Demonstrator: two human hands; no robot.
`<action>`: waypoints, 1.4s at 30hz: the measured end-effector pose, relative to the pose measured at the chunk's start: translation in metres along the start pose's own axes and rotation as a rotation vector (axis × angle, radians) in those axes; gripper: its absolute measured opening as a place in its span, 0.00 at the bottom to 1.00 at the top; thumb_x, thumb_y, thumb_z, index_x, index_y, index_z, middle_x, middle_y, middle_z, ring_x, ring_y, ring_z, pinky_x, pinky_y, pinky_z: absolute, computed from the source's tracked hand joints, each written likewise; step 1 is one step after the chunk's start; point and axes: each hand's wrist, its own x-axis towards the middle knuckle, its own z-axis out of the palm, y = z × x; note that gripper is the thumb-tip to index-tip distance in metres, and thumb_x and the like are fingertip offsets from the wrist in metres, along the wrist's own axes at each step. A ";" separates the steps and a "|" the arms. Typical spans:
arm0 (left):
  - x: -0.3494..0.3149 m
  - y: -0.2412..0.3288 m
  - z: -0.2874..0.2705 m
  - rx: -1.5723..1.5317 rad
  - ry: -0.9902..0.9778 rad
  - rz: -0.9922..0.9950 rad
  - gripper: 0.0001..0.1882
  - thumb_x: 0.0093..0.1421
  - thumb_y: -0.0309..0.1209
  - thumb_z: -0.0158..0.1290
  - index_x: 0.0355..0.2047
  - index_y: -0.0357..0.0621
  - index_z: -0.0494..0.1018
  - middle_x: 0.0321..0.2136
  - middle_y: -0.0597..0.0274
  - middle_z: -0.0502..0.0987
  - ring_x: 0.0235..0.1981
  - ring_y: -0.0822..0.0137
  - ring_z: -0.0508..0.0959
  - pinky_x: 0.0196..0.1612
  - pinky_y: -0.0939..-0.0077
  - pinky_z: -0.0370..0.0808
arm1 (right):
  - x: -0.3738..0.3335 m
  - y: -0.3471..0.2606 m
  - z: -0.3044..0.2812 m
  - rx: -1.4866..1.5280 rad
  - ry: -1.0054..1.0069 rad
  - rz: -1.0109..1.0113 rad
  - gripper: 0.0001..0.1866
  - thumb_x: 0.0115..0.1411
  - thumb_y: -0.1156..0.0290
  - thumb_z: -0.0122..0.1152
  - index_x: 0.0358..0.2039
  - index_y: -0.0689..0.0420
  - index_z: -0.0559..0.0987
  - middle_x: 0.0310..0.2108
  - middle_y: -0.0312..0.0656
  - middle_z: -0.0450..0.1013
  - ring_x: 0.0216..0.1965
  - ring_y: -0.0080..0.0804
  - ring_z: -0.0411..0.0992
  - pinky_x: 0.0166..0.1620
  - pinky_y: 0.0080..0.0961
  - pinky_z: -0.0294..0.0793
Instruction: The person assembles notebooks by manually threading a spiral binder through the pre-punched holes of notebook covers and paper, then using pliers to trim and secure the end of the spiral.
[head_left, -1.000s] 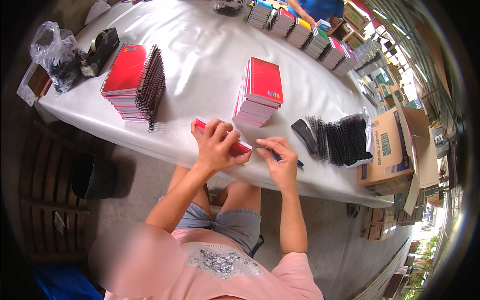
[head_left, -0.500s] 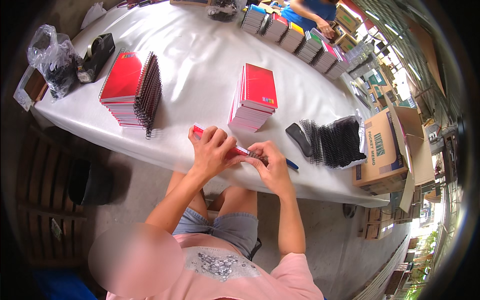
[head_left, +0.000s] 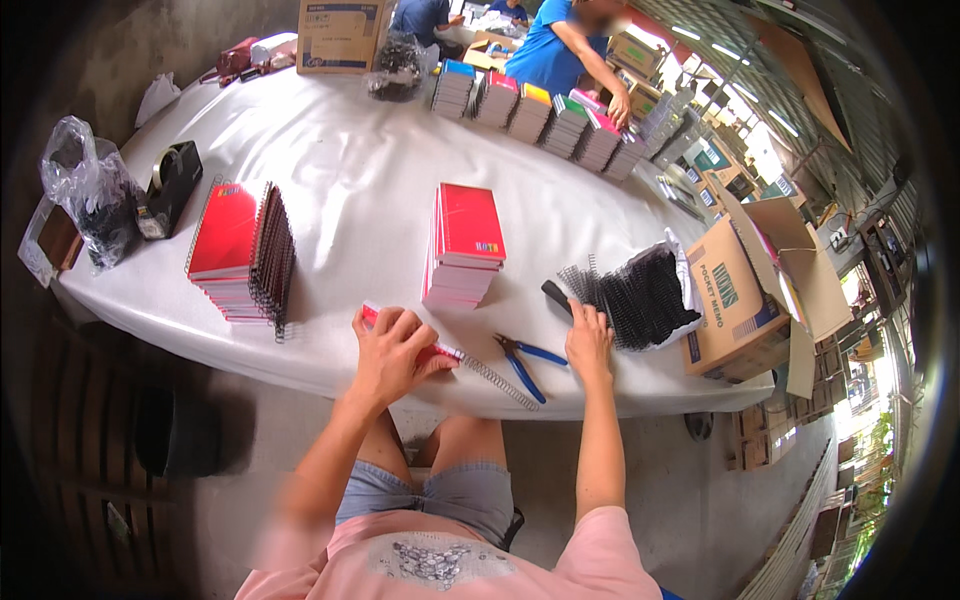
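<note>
My left hand [head_left: 392,350] is closed around a small red notebook [head_left: 370,314], held edge-up near the table's front edge. From its right end a loose wire coil [head_left: 497,381] sticks out over the white cloth. My right hand [head_left: 590,345] is closed on a black elongated object [head_left: 556,294], whose kind I cannot make out; my fingers cover one end. Between my hands lie blue-handled cutting pliers [head_left: 523,360] with spread handles. Just beyond the right hand is a pile of black spiral coils [head_left: 645,295]. A stack of red notebooks without coils [head_left: 468,225] stands ahead.
At left stand a stack of coil-bound red notebooks [head_left: 228,235], a tape dispenser [head_left: 172,190] and a plastic bag of black coils [head_left: 95,200]. An open cardboard box [head_left: 735,300] borders the right side. Across the table, a person in blue [head_left: 548,45] reaches over coloured notebook stacks [head_left: 530,112].
My right hand has left the notebook's coil and moved right onto the black object. The pliers and trailing coil now show. The left hand keeps the notebook; the view has shifted.
</note>
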 end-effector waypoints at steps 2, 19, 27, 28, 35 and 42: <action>0.000 0.002 -0.003 -0.015 -0.016 0.022 0.22 0.41 0.55 0.59 0.27 0.53 0.72 0.29 0.70 0.69 0.40 0.62 0.68 0.45 0.51 0.55 | -0.001 0.002 -0.001 0.156 0.068 0.049 0.22 0.49 0.69 0.53 0.48 0.52 0.71 0.43 0.42 0.73 0.46 0.42 0.69 0.50 0.44 0.61; -0.002 0.008 -0.004 -0.092 -0.067 0.032 0.21 0.42 0.54 0.60 0.21 0.52 0.71 0.27 0.69 0.68 0.40 0.63 0.68 0.44 0.49 0.53 | -0.052 -0.106 -0.026 1.516 -0.370 -0.275 0.15 0.43 0.90 0.55 0.32 0.64 0.80 0.32 0.43 0.76 0.36 0.24 0.73 0.41 0.21 0.72; -0.002 0.008 -0.005 -0.101 -0.043 0.020 0.23 0.40 0.55 0.61 0.22 0.50 0.71 0.32 0.68 0.69 0.43 0.61 0.67 0.46 0.49 0.54 | -0.043 -0.107 -0.031 1.374 -0.487 -0.337 0.19 0.41 0.90 0.58 0.35 0.62 0.81 0.32 0.40 0.75 0.34 0.22 0.72 0.39 0.17 0.71; -0.002 0.007 -0.005 -0.100 -0.030 -0.007 0.24 0.39 0.56 0.61 0.23 0.50 0.71 0.34 0.67 0.70 0.44 0.61 0.67 0.47 0.51 0.54 | -0.044 -0.107 -0.040 1.369 -0.384 -0.377 0.20 0.41 0.90 0.57 0.36 0.60 0.81 0.32 0.39 0.75 0.33 0.23 0.72 0.38 0.18 0.70; -0.002 -0.003 -0.006 -0.227 -0.043 -0.077 0.23 0.36 0.51 0.65 0.20 0.47 0.72 0.48 0.58 0.66 0.50 0.52 0.61 0.49 0.57 0.59 | -0.036 -0.107 -0.035 1.236 -0.371 -0.464 0.18 0.40 0.89 0.60 0.34 0.60 0.82 0.31 0.38 0.75 0.34 0.24 0.72 0.36 0.18 0.70; -0.002 -0.007 0.004 -0.253 0.060 -0.091 0.26 0.29 0.51 0.68 0.16 0.44 0.71 0.51 0.54 0.64 0.51 0.47 0.59 0.50 0.54 0.61 | -0.039 -0.115 -0.055 1.592 -0.220 -0.687 0.19 0.40 0.89 0.60 0.34 0.57 0.83 0.29 0.37 0.73 0.32 0.23 0.71 0.35 0.17 0.69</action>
